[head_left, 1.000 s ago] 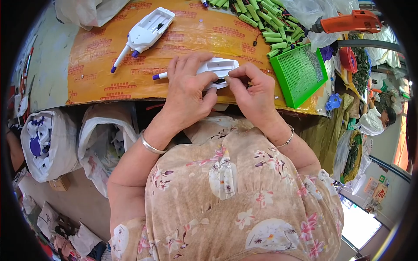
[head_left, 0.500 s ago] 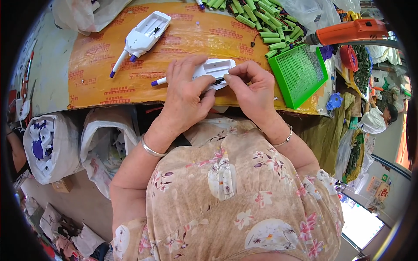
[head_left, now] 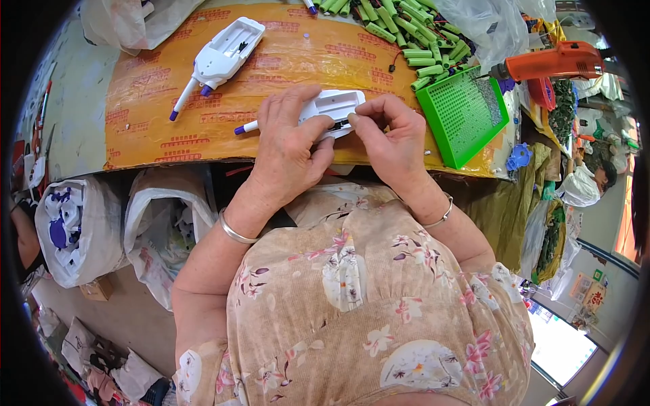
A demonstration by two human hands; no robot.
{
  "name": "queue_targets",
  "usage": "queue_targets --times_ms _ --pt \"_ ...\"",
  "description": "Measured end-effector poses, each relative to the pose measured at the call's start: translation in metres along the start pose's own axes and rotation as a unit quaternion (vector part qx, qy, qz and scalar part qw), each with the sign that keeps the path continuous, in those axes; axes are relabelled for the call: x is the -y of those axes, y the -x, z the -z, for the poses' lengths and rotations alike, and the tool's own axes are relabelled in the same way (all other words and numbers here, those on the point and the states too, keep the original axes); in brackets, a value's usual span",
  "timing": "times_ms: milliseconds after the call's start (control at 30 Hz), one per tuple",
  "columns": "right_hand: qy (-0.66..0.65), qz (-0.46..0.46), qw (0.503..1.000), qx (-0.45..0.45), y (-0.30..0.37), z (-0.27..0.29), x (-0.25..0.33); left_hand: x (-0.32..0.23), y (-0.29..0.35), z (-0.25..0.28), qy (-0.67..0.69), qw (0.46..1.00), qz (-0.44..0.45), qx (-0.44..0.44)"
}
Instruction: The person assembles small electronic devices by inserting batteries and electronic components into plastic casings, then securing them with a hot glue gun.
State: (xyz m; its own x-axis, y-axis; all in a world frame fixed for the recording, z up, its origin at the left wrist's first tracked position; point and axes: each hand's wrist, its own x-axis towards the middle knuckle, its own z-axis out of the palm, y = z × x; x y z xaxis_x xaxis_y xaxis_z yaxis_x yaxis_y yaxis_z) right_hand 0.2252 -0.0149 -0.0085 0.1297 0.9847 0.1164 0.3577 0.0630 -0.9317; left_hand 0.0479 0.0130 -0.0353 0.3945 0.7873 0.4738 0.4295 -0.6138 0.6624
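My left hand (head_left: 290,145) is closed round a white plastic housing (head_left: 342,101), which has an open, hollow compartment and a white stem with a purple tip on its left. The left thumb presses beside a small black part (head_left: 340,124) at the housing's near side. My right hand (head_left: 396,135) pinches thumb and forefinger together at the housing's right end, by the black part; what lies between those fingertips is hidden. A second white housing (head_left: 227,54), of the same shape, lies on the orange-covered table (head_left: 217,135) to the far left.
A green perforated tray (head_left: 462,118) of small metal pieces stands right, with an orange electric screwdriver (head_left: 555,62) above it. Green battery cells (head_left: 423,40) are heaped behind. White sacks (head_left: 95,233) of plastic parts stand below the table's left edge. Another person (head_left: 582,183) is far right.
The electric screwdriver has swung slightly down and to the right, its bit now showing over the tray. My hands and the housing have hardly moved.
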Motion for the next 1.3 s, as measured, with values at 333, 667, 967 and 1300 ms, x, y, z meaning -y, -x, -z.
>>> queue_targets --times_ms 333,667,967,1300 --pt "0.057 0.023 0.996 0.062 -0.010 0.017 0.004 0.002 0.000 -0.003 -0.001 1.000 -0.009 -0.013" --pt "-0.023 -0.048 0.992 0.114 -0.014 0.023 0.009 0.000 0.000 -0.001 -0.015 1.000 0.000 -0.008" --pt "0.075 0.073 0.988 0.117 -0.016 0.028 0.002 -0.001 0.000 0.000 -0.012 1.000 0.006 -0.003" --pt "0.280 0.188 0.934 0.115 -0.020 0.030 0.008 -0.002 -0.001 0.002 -0.010 1.000 0.006 0.004"
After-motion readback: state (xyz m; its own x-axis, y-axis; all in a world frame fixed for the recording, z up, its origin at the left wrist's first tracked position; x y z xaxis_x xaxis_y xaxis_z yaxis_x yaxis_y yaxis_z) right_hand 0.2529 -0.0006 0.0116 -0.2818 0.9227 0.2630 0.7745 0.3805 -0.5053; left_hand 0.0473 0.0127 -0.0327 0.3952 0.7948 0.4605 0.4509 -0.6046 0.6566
